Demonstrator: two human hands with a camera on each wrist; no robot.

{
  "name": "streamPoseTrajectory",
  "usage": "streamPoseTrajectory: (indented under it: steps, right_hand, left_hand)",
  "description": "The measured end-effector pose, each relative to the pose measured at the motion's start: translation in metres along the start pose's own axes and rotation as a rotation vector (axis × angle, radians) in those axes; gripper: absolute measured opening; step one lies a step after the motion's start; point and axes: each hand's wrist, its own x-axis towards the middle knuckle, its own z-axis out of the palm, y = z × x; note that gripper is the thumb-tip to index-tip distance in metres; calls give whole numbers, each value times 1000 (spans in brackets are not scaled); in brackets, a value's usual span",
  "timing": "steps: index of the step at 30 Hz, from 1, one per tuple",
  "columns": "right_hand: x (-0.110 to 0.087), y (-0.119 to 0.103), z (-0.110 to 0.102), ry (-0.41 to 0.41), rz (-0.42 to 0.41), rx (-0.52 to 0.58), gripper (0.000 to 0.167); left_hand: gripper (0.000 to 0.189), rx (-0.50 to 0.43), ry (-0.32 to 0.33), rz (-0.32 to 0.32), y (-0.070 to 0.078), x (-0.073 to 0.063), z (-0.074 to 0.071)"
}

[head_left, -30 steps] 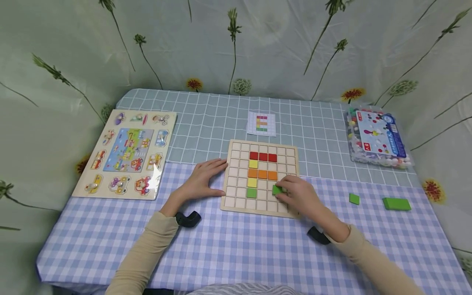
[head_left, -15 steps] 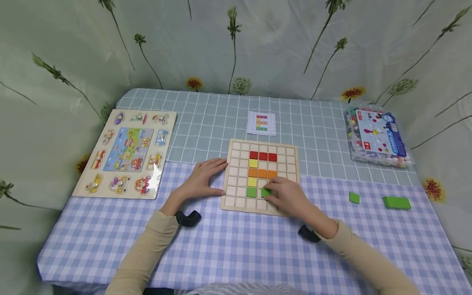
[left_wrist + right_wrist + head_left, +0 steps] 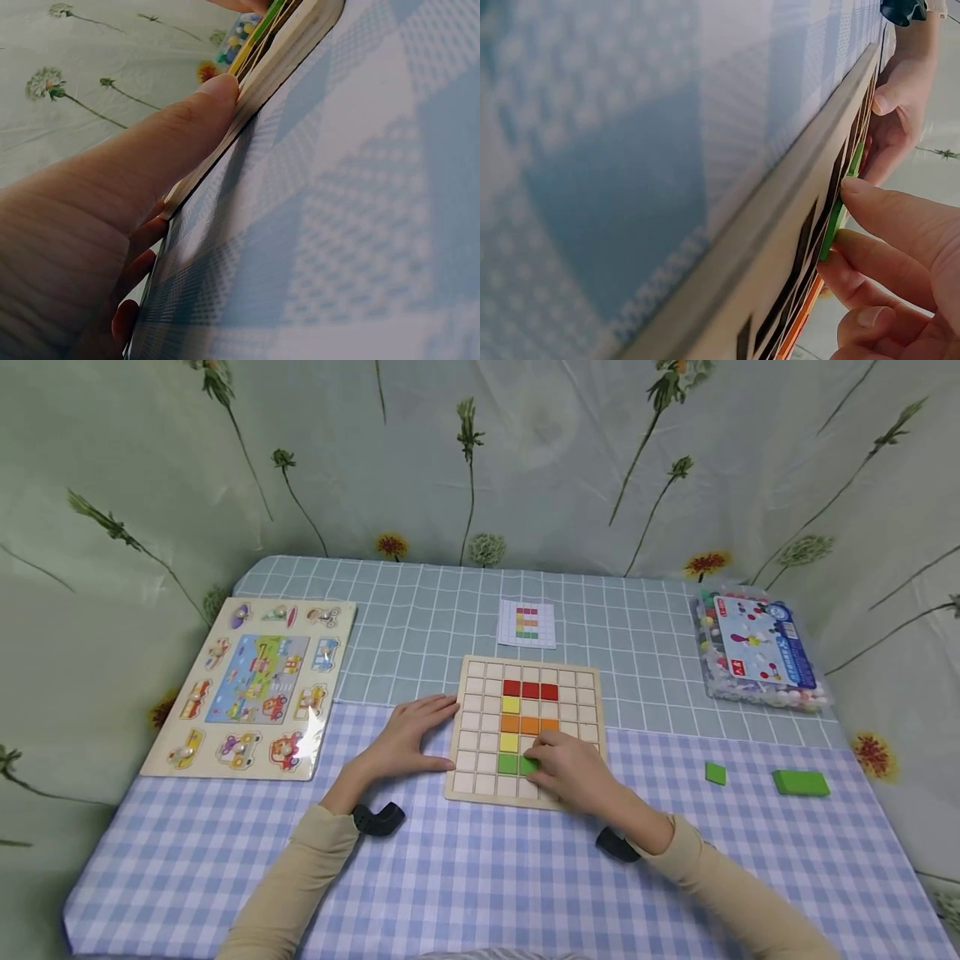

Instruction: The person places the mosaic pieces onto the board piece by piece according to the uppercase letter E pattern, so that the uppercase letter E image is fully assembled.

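Observation:
A wooden grid board (image 3: 467,740) lies in the middle of the table. On it sit three red tiles (image 3: 530,690), three orange tiles (image 3: 529,725), two yellow tiles (image 3: 508,742) and a green tile (image 3: 507,764). Thumb and fingers of my right hand (image 3: 576,774) pinch a second green tile (image 3: 835,222) at the board's surface, just right of the first green one. My left hand (image 3: 405,739) rests at the board's left edge, fingers extended; in the left wrist view its thumb (image 3: 214,97) touches the edge.
A pattern card (image 3: 527,624) lies behind the board. To the right are a loose green tile (image 3: 716,773), a green block (image 3: 801,782) and a clear box of colourful pieces (image 3: 761,647). A picture puzzle (image 3: 251,689) lies at the left on the checked cloth (image 3: 225,852).
My right hand has moved left across the board with the green tile, bringing it beside the other green one. The left hand has stayed at the board's edge. The head view has tilted slightly.

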Motion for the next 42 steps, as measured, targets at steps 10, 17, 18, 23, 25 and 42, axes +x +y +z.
streamPoseTrajectory:
  steps: [10, 17, 18, 23, 25, 42]
  right_hand:
    - [-7, 3, -4, 50, 6, 17, 22]
    - [-18, 17, -14, 126, 61, 26, 28]
    - [-20, 20, -15, 129, 70, 22, 29]
    - [-36, 32, -18, 136, 128, -17, 34]
    - [-43, 38, -19, 160, 144, -29, 36]
    - [-90, 77, -43, 312, 295, -101, 43]
  left_hand:
    - [90, -5, 16, 15, 1, -1, 1]
    - [90, -1, 22, 3, 1, 1, -1]
    - [90, 1, 23, 2, 1, 1, -1]
    - [89, 18, 23, 10, 2, -2, -1]
    - [89, 15, 23, 15, 3, -2, -1]
    - [91, 0, -7, -23, 3, -2, 0]
